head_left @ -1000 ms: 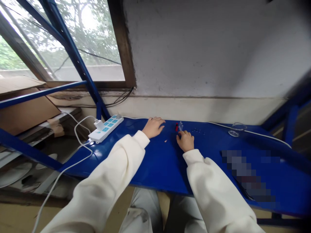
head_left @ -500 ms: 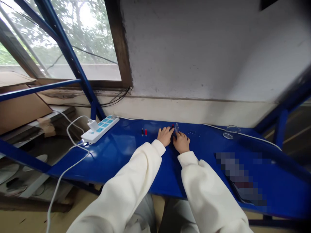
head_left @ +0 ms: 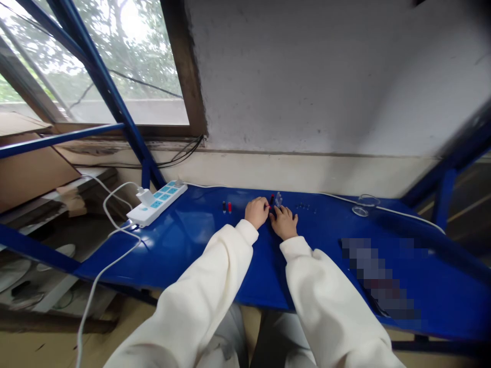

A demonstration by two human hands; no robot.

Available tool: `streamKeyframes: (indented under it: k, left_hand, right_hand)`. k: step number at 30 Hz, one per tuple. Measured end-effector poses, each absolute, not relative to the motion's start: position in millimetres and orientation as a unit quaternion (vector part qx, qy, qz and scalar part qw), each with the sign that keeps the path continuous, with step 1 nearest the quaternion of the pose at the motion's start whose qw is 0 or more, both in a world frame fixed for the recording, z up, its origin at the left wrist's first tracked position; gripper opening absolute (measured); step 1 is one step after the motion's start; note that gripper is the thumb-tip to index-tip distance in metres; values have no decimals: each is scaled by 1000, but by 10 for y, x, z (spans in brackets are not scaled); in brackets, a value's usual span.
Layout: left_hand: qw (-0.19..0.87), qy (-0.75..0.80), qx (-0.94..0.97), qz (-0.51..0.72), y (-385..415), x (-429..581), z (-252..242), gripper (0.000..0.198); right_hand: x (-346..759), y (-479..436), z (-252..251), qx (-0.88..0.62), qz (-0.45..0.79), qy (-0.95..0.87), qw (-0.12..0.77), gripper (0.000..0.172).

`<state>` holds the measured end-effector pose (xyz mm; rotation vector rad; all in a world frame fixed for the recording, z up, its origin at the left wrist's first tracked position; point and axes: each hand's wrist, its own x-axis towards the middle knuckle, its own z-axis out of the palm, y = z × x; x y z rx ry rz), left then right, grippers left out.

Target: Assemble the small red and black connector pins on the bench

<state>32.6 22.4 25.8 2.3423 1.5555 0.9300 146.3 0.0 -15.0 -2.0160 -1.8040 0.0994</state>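
Note:
My left hand (head_left: 256, 212) is closed in a pinch on a small red piece (head_left: 267, 206), too small to identify. Close by on the right, my right hand (head_left: 284, 223) bends its thumb and index finger together near that piece. Whatever lies between those fingertips is hidden; its outer fingers are somewhat spread. Just beyond both hands stand a small dark cylinder with a red top (head_left: 272, 199) and a cluster of clear little tubes (head_left: 279, 198). Left of my hands, a black cylinder (head_left: 224, 207) and a red cylinder (head_left: 229, 207) stand side by side.
Tiny clear pieces (head_left: 303, 206) lie right of my hands on the blue table (head_left: 184, 255). A clear round container (head_left: 360, 210) sits farther right, near a blurred dark flat object (head_left: 378, 281). At the left is a white power strip (head_left: 157, 204) with a cable.
My left hand has drawn back slightly left, its fingers curling into a pinch with the red piece now showing. The dark cylinder behind is more exposed. My right hand has shifted slightly.

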Motion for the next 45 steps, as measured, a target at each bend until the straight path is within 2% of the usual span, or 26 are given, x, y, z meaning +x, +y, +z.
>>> streamKeyframes:
  k: [6,11,15,18,22,25,35,41,45]
  left_hand:
    - [130,495,716,475,-22,119,161,13]
    - [182,483,685,514,-53,70,27,11]
    - [260,502,619,546,-6,71,-29,15]
    - [311,508,559,577,38,62,-59,16]
    - [349,504,504,609,97,42,-102,16]
    - [362,500,487,618,122,43,-123,16]
    - [421,514,428,612,62,40,-25,15]
    - [496,447,436,603,2,40,44,26]
    - [532,416,454,581,-23,55,60,32]
  right_hand:
    - [1443,23,-151,-728,48,-653,202,44]
    - [1427,-38,-106,-720,60,-660,205,42]
    - [1388,-115,-38,-682,52,-690,236,32]
    - [1370,-124,10,-626,45,-713,313,23]
    - [1379,-100,39,-562,31,-677,474,20]
    - [1385,-106,50,-535,47,-654,534,20]
    - [1393,-143,88,-511,120,-643,558,20]
    - [1397,-101,41,-465,206,-658,555,19]
    - [1378,-103,34,-479,210,-666,532,23]
